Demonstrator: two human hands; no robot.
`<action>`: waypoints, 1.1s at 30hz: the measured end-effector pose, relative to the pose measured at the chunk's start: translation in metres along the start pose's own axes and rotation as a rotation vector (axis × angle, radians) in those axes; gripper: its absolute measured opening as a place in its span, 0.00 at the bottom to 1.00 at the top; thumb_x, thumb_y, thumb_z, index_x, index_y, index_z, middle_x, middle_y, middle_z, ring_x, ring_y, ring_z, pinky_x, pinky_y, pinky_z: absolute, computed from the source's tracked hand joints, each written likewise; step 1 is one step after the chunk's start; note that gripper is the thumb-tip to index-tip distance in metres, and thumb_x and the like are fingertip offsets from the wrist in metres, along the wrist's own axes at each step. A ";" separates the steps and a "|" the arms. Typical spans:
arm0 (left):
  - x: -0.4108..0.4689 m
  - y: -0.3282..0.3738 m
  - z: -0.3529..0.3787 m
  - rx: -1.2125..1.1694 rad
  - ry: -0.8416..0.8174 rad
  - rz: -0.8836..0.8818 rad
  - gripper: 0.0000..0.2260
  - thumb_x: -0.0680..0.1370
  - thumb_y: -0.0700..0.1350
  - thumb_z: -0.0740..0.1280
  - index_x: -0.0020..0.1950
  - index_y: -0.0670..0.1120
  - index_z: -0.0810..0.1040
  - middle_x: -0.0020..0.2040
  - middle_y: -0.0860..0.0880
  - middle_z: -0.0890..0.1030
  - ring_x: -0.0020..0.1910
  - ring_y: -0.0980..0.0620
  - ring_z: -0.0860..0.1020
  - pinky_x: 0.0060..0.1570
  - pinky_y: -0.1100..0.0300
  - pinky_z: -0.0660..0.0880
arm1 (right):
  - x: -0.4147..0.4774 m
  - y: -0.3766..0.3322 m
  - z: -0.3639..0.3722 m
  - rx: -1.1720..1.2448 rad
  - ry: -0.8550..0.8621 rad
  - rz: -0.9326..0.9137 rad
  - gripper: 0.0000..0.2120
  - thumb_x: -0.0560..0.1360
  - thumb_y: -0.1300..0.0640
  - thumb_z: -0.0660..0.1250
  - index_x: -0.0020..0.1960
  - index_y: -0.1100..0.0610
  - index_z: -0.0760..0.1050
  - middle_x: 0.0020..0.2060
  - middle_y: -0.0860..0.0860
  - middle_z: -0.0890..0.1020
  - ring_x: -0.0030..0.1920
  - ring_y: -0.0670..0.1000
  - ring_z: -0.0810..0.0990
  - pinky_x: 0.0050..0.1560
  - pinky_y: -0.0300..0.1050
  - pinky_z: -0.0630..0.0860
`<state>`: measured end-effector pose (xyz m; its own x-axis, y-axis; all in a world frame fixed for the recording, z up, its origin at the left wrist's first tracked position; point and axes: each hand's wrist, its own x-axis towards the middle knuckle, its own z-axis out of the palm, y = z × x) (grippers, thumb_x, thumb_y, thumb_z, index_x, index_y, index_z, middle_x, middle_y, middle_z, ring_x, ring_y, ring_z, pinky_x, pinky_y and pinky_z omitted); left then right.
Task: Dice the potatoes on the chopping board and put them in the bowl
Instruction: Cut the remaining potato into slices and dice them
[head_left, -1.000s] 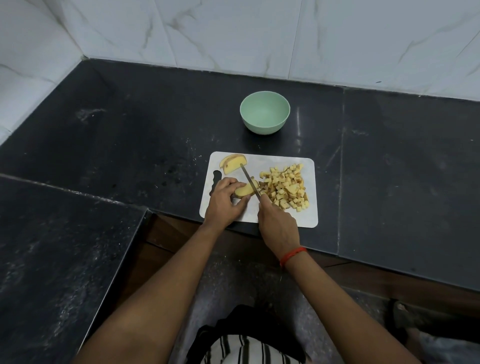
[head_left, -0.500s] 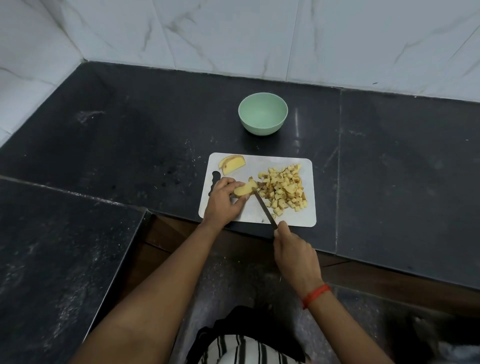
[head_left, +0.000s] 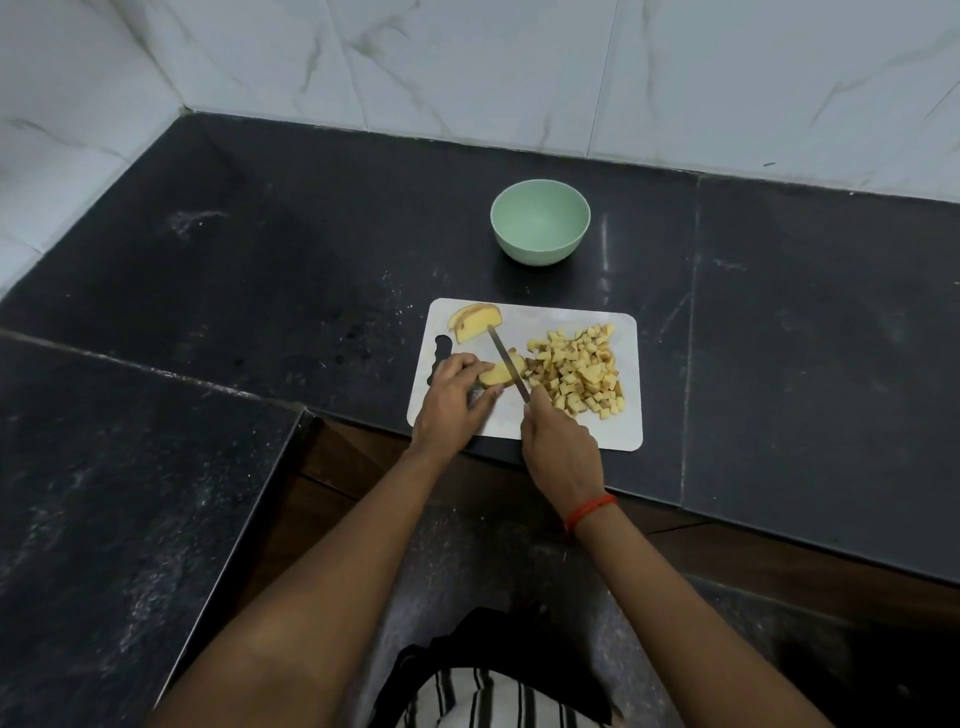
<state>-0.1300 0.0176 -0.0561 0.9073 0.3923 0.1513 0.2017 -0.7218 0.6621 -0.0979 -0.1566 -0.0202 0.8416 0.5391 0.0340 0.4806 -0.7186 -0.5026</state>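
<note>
Your right hand (head_left: 558, 447) grips the knife (head_left: 506, 366), tip toward 11 o'clock, across the potato piece (head_left: 496, 374) that your left hand (head_left: 449, 400) pinches at the chopping board's (head_left: 571, 317) 9 o'clock side; the piece's long axis runs 8 to 2.

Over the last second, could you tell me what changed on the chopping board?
The right hand drew the steel knife back, then pushed it forward across the potato chunk that the left hand grips throughout. The diced potato pile, potato slices and empty pale green bowl stayed put.
</note>
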 end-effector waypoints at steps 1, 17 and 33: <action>-0.001 0.000 0.001 0.001 0.002 0.002 0.18 0.80 0.52 0.70 0.67 0.45 0.80 0.61 0.50 0.74 0.63 0.53 0.71 0.60 0.61 0.71 | 0.000 0.001 0.001 -0.006 0.001 -0.004 0.05 0.84 0.54 0.54 0.57 0.54 0.65 0.33 0.52 0.78 0.32 0.57 0.78 0.32 0.51 0.75; -0.001 0.003 0.003 0.048 0.027 0.030 0.16 0.80 0.50 0.70 0.65 0.44 0.81 0.60 0.49 0.75 0.62 0.50 0.71 0.59 0.61 0.69 | -0.005 -0.001 0.001 -0.193 -0.121 -0.001 0.16 0.83 0.59 0.54 0.71 0.54 0.62 0.44 0.57 0.82 0.41 0.62 0.81 0.35 0.48 0.66; -0.007 0.007 0.004 0.058 0.113 0.006 0.18 0.79 0.51 0.71 0.64 0.42 0.81 0.59 0.49 0.78 0.61 0.51 0.73 0.57 0.59 0.73 | -0.061 0.013 -0.006 0.035 0.042 0.043 0.06 0.85 0.49 0.52 0.54 0.50 0.62 0.38 0.52 0.80 0.35 0.60 0.81 0.31 0.55 0.76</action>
<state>-0.1340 0.0079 -0.0555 0.8617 0.4475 0.2393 0.2204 -0.7548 0.6178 -0.1411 -0.2016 -0.0233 0.8714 0.4883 0.0475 0.4352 -0.7246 -0.5343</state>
